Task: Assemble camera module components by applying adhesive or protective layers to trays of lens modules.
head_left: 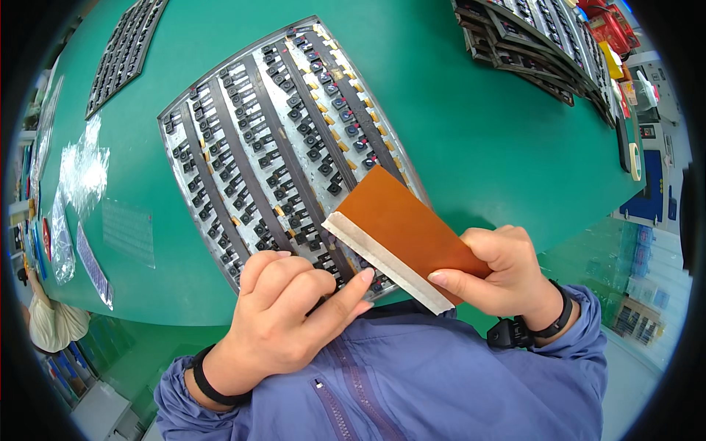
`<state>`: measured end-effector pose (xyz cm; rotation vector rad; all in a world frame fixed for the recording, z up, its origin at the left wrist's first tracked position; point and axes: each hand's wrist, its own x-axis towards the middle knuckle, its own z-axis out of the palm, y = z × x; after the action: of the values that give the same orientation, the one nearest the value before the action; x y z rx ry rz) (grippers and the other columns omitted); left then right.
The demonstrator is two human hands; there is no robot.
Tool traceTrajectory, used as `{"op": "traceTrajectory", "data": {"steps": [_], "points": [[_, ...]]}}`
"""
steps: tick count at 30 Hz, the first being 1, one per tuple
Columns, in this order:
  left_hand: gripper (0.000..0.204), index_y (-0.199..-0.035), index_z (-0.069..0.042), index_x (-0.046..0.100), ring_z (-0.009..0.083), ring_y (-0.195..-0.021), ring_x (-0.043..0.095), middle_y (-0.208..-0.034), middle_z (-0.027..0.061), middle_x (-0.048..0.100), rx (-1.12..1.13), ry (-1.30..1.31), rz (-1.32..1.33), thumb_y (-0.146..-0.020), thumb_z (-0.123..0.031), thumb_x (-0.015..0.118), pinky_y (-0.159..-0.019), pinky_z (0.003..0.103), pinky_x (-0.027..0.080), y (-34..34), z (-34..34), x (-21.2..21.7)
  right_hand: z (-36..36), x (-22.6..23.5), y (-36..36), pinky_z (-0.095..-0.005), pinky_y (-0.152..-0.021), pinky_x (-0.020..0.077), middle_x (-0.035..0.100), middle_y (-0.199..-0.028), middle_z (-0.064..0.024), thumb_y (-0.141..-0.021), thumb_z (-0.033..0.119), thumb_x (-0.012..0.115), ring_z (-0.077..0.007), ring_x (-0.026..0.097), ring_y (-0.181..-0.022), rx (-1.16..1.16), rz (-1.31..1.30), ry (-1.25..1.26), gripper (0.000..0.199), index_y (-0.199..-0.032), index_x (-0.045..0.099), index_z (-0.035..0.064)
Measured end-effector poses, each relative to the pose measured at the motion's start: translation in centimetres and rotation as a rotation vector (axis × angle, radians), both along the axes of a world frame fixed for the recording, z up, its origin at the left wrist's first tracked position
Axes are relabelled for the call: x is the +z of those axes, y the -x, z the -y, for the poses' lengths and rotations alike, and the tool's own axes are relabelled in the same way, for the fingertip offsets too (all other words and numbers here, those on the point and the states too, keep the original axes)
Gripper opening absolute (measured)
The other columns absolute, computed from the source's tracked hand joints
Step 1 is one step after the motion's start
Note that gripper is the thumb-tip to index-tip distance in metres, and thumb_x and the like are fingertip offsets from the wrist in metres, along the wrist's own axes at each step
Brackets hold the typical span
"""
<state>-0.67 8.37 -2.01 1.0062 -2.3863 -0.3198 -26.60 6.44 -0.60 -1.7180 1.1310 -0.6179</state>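
My right hand [504,272] grips an orange-brown rectangular board [408,228] by its right end, thumb on top. A pale, whitish strip [386,261] runs along the board's near left edge. Close to that strip is my left hand [279,312], its fingers curled and its index finger and thumb reaching toward the strip. Whether anything small is between them I cannot make out. Beneath the board and the left hand lies a metal-framed tray [265,110] with rows of small black camera-like modules and gold tabs, split by dark bars. The board covers the tray's near right part.
The tray rests on a green tabletop [419,81]. Another tray [123,55] lies far left, and a stack of trays [522,44] stands far right. Clear plastic film [84,165] and a purple strip [94,268] lie left. A tape roll [635,162] sits at the right edge.
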Motion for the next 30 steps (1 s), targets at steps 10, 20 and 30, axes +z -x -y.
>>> {"op": "traceTrajectory", "data": {"steps": [10, 20, 30], "points": [[0.039, -0.099, -0.013, 0.075, 0.0215, -0.078, 0.047, -0.08, 0.0012, 0.042, 0.063, -0.003, -0.003, -0.06, -0.019, 0.078, -0.07, 0.037, 0.037, 0.1, 0.1, 0.1, 0.1, 0.3, -0.1, -0.0246, -0.039, 0.0357, 0.055, -0.052, -0.0042, -0.082, 0.011, 0.075, -0.0075, 0.053, -0.044, -0.052, 0.032, -0.067, 0.021, -0.073, 0.059, 0.0006], [0.038, -0.099, -0.011, 0.075, 0.0222, -0.078, 0.045, -0.08, 0.002, 0.042, 0.098, 0.011, 0.045, -0.062, -0.018, 0.078, -0.07, 0.036, 0.037, 0.1, 0.2, 0.3, 0.1, 0.9, -0.8, -0.0239, -0.042, 0.0378, 0.059, -0.057, -0.004, -0.083, 0.01, 0.073, -0.0042, 0.054, -0.049, -0.153, 0.097, -0.179, 0.019, -0.076, 0.06, -0.0007], [0.037, -0.1, -0.01, 0.074, 0.0208, -0.078, 0.045, -0.079, 0.0008, 0.043, 0.204, 0.034, 0.007, -0.063, -0.015, 0.078, -0.068, 0.035, 0.037, -0.2, 0.2, 0.3, 0.2, 0.4, -0.3, -0.0238, -0.041, 0.0334, 0.053, -0.053, -0.0021, -0.083, 0.009, 0.073, -0.004, 0.047, -0.046, -0.093, 0.073, -0.145, 0.018, -0.073, 0.06, 0.0001]]}}
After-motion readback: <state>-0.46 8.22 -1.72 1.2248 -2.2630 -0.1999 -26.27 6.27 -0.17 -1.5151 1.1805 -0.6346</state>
